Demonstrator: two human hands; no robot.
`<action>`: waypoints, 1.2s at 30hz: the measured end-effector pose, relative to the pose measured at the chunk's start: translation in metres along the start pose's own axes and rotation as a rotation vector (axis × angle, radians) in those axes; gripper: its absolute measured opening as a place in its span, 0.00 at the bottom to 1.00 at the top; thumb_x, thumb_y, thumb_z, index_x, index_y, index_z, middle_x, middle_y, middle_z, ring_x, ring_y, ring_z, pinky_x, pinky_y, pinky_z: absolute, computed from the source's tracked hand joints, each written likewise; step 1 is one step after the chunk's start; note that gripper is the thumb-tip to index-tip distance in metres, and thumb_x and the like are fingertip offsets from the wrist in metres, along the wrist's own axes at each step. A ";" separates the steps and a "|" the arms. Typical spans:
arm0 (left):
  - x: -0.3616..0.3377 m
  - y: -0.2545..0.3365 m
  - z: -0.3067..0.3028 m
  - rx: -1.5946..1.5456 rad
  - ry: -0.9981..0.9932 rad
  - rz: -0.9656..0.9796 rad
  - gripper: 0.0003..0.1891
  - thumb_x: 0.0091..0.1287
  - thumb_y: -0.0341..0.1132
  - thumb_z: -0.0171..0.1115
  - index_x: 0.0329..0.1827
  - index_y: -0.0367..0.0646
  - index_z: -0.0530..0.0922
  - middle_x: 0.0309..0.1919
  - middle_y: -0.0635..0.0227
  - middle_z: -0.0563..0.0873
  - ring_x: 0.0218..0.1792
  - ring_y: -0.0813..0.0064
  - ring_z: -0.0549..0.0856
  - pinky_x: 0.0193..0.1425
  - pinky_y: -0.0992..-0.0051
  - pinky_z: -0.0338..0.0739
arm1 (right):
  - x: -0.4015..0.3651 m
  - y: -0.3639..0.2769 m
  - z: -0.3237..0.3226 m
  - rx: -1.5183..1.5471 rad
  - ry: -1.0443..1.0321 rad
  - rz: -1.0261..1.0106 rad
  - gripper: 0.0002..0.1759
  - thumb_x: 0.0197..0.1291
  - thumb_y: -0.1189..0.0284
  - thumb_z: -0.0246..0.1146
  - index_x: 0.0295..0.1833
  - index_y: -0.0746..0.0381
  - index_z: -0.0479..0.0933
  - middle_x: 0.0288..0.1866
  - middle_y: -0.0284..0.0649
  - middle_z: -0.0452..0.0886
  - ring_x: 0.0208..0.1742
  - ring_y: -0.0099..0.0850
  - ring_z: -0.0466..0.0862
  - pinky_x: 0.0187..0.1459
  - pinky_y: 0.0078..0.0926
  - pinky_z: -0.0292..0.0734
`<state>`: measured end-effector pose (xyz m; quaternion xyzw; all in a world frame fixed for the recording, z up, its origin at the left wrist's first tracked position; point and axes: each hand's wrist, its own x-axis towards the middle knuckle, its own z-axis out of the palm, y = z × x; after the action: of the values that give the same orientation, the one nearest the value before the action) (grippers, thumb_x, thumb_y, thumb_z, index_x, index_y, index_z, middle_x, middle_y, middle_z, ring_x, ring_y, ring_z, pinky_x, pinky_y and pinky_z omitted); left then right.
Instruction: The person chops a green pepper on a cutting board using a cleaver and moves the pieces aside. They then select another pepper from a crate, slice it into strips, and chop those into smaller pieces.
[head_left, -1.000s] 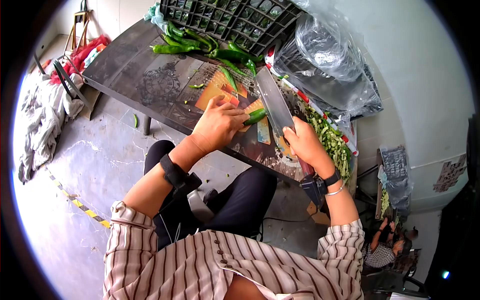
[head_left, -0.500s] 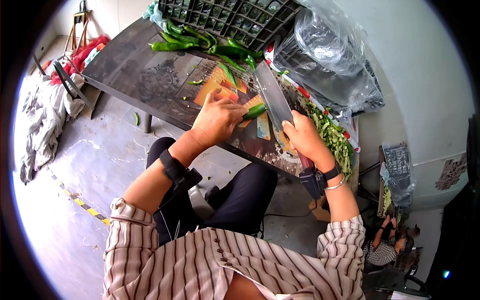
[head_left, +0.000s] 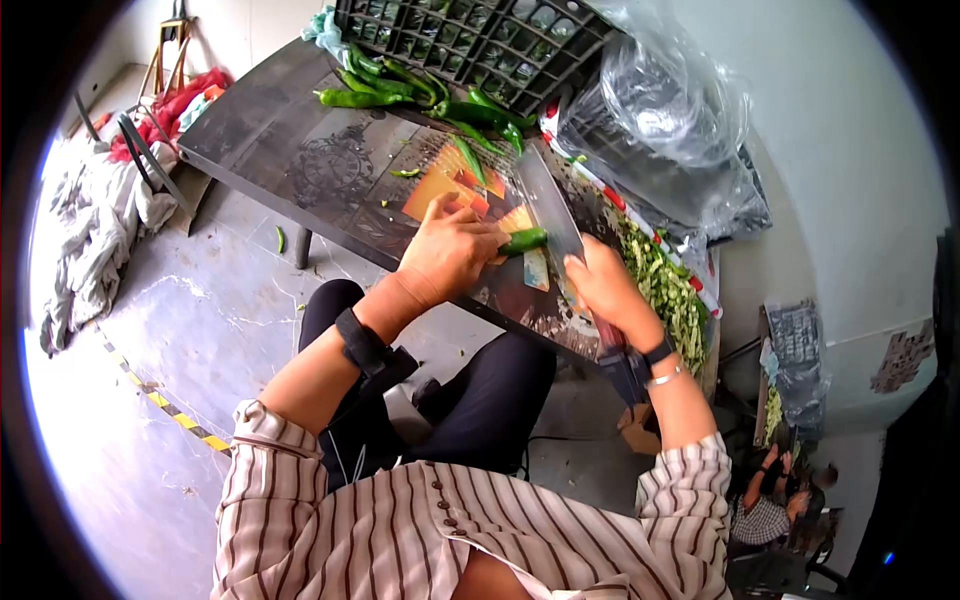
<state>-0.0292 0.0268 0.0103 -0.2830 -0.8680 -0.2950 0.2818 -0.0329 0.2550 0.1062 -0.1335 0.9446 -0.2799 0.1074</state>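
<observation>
My left hand (head_left: 452, 246) is closed on a green chili pepper (head_left: 525, 241), whose cut end points right toward the blade. My right hand (head_left: 612, 283) grips the handle of a wide-bladed cleaver (head_left: 549, 205), and the blade stands beside the pepper's end. Under both hands lies the dark table (head_left: 260, 165) with an orange patterned patch (head_left: 428, 192). One loose pepper (head_left: 468, 160) rests just beyond my left hand. To the right of the cleaver spreads a heap of chopped green pepper (head_left: 668, 275).
Whole green peppers (head_left: 385, 85) lie at the table's far side, below a black plastic crate (head_left: 470, 45). A clear plastic bag (head_left: 665, 110) bulges behind the chopped heap. Cloth (head_left: 95, 240) is piled on the floor at left. Another person (head_left: 765, 505) works at far right.
The pepper and my left hand have shifted slightly right, closer to the cleaver's blade. The whole scene has also slid a little to the right in view.
</observation>
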 end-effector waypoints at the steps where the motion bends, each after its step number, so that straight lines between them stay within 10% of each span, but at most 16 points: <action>1: -0.001 0.001 -0.001 0.002 0.005 -0.007 0.10 0.61 0.37 0.65 0.45 0.51 0.86 0.44 0.77 0.88 0.44 0.76 0.82 0.68 0.59 0.62 | -0.011 -0.006 -0.004 0.041 -0.046 0.051 0.09 0.67 0.72 0.53 0.38 0.68 0.69 0.17 0.37 0.71 0.15 0.28 0.75 0.20 0.30 0.71; 11: -0.003 -0.002 0.000 -0.021 0.030 0.038 0.12 0.60 0.37 0.66 0.47 0.51 0.86 0.45 0.77 0.88 0.47 0.75 0.81 0.68 0.61 0.62 | -0.057 0.034 -0.013 0.347 0.084 0.290 0.09 0.67 0.70 0.54 0.39 0.66 0.68 0.21 0.32 0.70 0.14 0.21 0.73 0.16 0.23 0.68; 24: 0.022 -0.016 -0.028 0.016 -0.126 0.355 0.12 0.55 0.36 0.67 0.43 0.53 0.84 0.44 0.81 0.86 0.56 0.73 0.78 0.73 0.53 0.56 | -0.101 0.051 -0.009 0.500 0.237 0.105 0.07 0.67 0.74 0.56 0.35 0.64 0.68 0.22 0.32 0.73 0.17 0.19 0.74 0.19 0.20 0.69; 36: -0.012 0.002 -0.005 -0.152 0.068 0.086 0.14 0.56 0.30 0.67 0.47 0.41 0.81 0.49 0.67 0.82 0.46 0.62 0.80 0.51 0.66 0.75 | -0.096 0.031 0.016 0.553 0.147 0.108 0.05 0.68 0.74 0.58 0.39 0.64 0.71 0.23 0.30 0.71 0.16 0.16 0.70 0.18 0.17 0.66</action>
<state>-0.0179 0.0202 0.0063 -0.3305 -0.8201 -0.3569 0.3013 0.0556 0.3019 0.0877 -0.0280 0.8436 -0.5294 0.0858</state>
